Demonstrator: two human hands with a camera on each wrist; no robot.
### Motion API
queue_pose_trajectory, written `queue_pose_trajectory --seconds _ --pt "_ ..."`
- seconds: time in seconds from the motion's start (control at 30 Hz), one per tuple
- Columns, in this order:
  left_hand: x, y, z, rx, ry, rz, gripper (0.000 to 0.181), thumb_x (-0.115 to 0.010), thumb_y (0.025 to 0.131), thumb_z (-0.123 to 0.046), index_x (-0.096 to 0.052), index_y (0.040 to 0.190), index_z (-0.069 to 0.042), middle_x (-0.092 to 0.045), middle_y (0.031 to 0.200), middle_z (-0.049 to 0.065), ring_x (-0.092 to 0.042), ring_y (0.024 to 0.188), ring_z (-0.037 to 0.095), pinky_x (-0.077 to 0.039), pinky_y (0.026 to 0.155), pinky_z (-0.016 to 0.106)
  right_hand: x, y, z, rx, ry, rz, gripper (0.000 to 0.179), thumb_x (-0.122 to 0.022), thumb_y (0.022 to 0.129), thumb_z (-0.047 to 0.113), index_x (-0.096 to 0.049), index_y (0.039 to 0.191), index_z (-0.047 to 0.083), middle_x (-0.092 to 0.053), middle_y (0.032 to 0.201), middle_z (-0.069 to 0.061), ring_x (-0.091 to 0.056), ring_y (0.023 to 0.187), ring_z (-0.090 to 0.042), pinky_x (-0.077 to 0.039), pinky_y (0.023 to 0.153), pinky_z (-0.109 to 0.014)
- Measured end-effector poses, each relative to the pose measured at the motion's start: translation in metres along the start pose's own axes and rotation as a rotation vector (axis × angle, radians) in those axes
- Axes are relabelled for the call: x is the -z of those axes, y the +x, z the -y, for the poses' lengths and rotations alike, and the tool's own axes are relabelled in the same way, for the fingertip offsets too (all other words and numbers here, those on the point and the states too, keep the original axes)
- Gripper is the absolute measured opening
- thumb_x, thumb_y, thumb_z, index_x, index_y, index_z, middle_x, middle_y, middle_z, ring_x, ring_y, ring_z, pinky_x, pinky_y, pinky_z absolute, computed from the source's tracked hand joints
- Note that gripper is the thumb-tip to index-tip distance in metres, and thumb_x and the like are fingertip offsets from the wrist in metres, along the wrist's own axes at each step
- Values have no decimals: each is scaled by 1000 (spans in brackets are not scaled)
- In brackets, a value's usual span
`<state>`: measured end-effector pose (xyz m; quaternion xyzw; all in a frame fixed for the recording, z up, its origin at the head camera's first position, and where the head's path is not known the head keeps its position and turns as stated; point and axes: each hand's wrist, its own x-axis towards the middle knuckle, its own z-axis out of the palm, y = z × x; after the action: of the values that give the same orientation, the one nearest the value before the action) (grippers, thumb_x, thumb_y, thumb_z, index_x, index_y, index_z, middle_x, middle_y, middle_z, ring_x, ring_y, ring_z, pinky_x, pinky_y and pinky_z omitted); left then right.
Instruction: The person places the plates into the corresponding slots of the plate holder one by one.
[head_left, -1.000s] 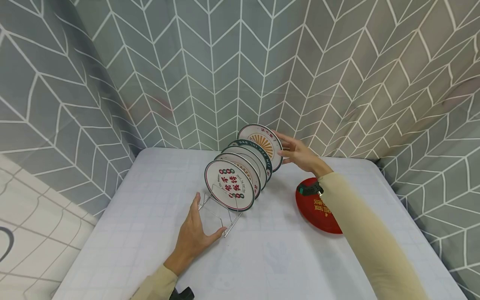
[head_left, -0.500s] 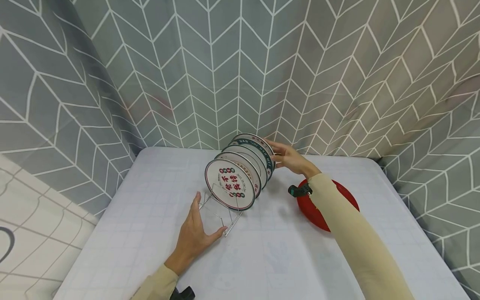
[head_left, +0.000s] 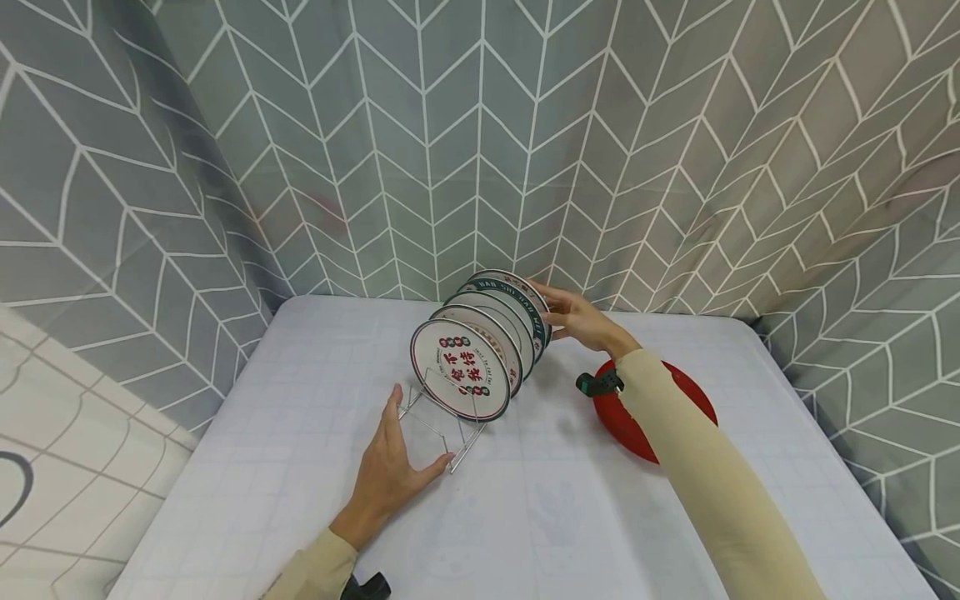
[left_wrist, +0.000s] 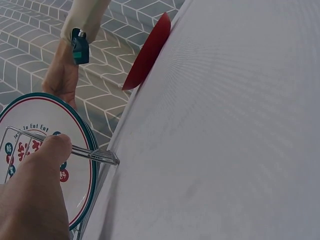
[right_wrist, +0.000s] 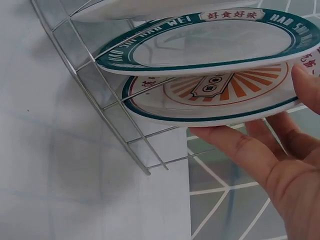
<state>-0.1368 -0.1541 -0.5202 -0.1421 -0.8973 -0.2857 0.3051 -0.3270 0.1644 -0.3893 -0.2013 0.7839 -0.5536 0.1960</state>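
A wire dish rack (head_left: 467,448) holds several round white plates on edge in a row. The front plate (head_left: 438,367) bears red lettering; another plate (right_wrist: 200,47) has a wide green lettered rim. My left hand (head_left: 386,475) spans the rack's near end, thumb on one rail and fingers at the other, holding it from both sides. At the far end, my right hand (head_left: 581,319) pinches the rearmost plate (right_wrist: 150,109), which has an orange ray pattern. Its thumb is on the patterned face and its fingers are behind. This plate stands among the rack's wires.
To the right, a red round dish (head_left: 693,393) lies on the white-covered table (head_left: 570,525), partly hidden by my right sleeve. A grey patterned curtain (head_left: 450,150) hangs close behind the table's far edge.
My right hand has brought the rear plate down and toward the near side, behind the green-rimmed plate. Over the last half second it has stayed almost still. My left hand stays put.
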Motion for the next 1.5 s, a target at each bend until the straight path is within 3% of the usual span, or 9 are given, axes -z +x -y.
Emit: queue_pose_trajectory --seconds 0.27,0.43,0.6,0.7,0.87,1.1,1.27,1.43,1.5 --pt "-2 0 -2 -1 -1 5 125 -80 66 -62 -22 151 9 -37 153 24 -50 132 36 -49 99 45 7 -2 -6 -28 18 -39 61 -47 102 8 -26 156 29 -44 145 -18 -57 111 -23 -56 91 -49" --pt "-3 0 -3 1 -4 3 124 -79 67 -63 -21 151 8 -37 152 25 -49 132 37 -50 98 46 9 -4 0 -4 -6 -33 62 -48 103 14 -23 157 30 -39 149 -20 -49 127 -33 -49 101 -56" --pt "-3 0 -2 -3 0 3 124 -79 67 -63 -21 151 9 -36 153 24 -49 133 36 -50 99 46 15 -16 17 77 89 -58 60 -48 102 17 -24 157 27 -32 154 -21 -32 142 -39 -34 110 -66" --pt "-2 1 -3 -6 4 -6 125 -81 65 -60 -22 150 9 -36 153 24 -50 132 36 -51 98 45 19 -23 21 80 128 -33 59 -46 103 17 -24 157 26 -32 154 -20 -30 143 -38 -33 110 -66" --pt "-2 1 -5 1 -5 0 125 -84 63 -55 -22 150 9 -36 153 24 -50 132 37 -51 97 46 23 -38 20 88 28 9 58 -44 104 17 -23 157 23 -35 153 -21 -36 140 -38 -38 108 -61" --pt "-3 1 -6 6 9 7 127 -86 61 -54 -22 150 9 -36 154 22 -50 132 35 -50 99 44 43 -89 12 88 -195 12 59 -52 101 25 -29 155 28 -44 149 -15 -45 135 -30 -49 103 -51" --pt "-3 2 -5 2 5 19 125 -84 64 -56 -22 150 9 -37 153 24 -49 133 35 -50 99 44 72 -137 -15 20 -352 -33 61 -56 98 24 -33 154 26 -51 144 -14 -52 128 -23 -48 99 -60" --pt "-1 1 -2 6 6 20 125 -85 63 -54 -22 150 8 -37 152 25 -49 133 36 -49 100 43 95 -179 -48 -76 -397 -94 63 -56 97 25 -32 154 14 -47 145 -24 -51 127 -31 -46 95 -68" --pt "0 0 1 4 13 7 126 -87 61 -52 -22 150 9 -38 151 25 -50 132 37 -50 99 44 102 -190 -58 -124 -403 -109 67 -58 95 26 -29 154 9 -43 146 -27 -46 128 -41 -47 93 -68"
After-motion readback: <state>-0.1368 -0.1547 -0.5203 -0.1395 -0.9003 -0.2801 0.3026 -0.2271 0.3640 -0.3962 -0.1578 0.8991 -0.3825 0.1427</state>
